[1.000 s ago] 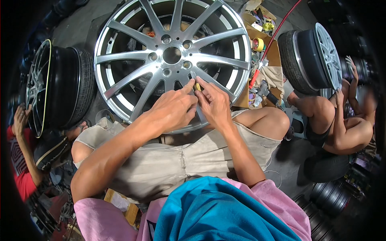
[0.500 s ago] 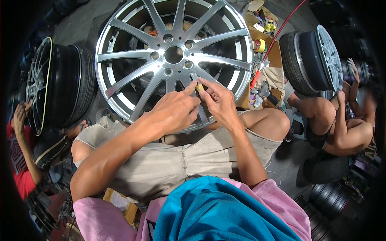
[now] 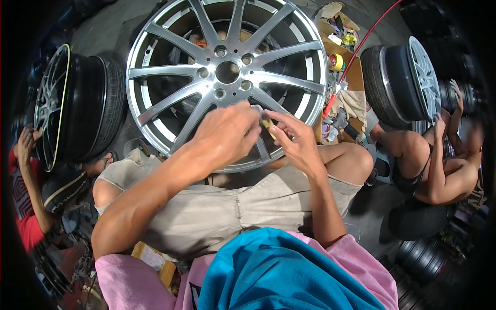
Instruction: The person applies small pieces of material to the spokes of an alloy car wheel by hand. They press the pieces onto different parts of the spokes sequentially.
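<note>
A large silver alloy wheel rim (image 3: 180,76) with several spokes lies face up in front of my knees. Above its lower spokes my right hand (image 3: 298,140) pinches a small tool with a yellow handle (image 3: 268,124) and a pale flat tip. My left hand (image 3: 227,135) is close beside the tool's tip, its back turned up and its fingers bent and smeared by motion. Whether those fingers touch the tip cannot be made out.
A cardboard box (image 3: 355,70) of tape and odds and ends stands right of the rim, a red rod (image 3: 357,57) leaning across it. Upright wheels flank me, one left (image 3: 85,111), one right (image 3: 395,82). Another person's hand (image 3: 25,144) touches the left wheel; a seated person (image 3: 439,160) is at right.
My right hand has moved slightly right and down with the yellow-handled tool, away from the spoke. My left index finger, stretched out at the tip before, is now bent and blurred.
</note>
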`<action>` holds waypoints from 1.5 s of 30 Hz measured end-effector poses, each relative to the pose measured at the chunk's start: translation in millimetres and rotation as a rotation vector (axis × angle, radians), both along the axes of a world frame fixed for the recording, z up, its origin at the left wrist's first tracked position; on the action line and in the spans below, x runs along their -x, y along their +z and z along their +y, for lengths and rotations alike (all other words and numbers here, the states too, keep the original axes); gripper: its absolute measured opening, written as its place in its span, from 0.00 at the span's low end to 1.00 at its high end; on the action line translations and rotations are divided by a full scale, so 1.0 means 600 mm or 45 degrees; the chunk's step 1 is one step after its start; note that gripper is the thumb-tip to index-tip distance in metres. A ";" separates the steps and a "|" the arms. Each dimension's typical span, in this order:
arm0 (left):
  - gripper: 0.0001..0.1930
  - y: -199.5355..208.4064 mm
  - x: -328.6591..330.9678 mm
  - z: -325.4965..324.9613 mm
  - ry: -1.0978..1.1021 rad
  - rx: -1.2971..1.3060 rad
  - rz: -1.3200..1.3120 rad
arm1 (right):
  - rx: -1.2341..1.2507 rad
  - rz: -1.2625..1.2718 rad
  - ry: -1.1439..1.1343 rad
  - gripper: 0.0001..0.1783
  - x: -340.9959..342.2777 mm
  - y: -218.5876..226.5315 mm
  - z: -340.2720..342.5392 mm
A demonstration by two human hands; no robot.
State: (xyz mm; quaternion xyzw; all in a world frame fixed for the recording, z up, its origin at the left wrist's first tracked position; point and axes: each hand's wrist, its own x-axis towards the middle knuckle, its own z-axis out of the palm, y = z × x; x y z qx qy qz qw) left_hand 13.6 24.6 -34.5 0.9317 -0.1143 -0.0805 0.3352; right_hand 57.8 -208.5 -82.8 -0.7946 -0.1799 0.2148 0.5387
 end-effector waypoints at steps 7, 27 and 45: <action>0.17 0.013 -0.024 0.024 0.268 0.348 0.314 | -0.042 -0.002 0.246 0.23 -0.007 0.067 -0.032; 0.16 0.035 0.004 0.039 -0.227 -0.455 0.557 | 0.414 -0.766 0.412 0.09 -0.139 0.018 0.044; 0.17 0.029 0.007 0.032 -0.241 -0.461 0.513 | 0.321 -0.877 0.531 0.10 -0.157 0.010 0.060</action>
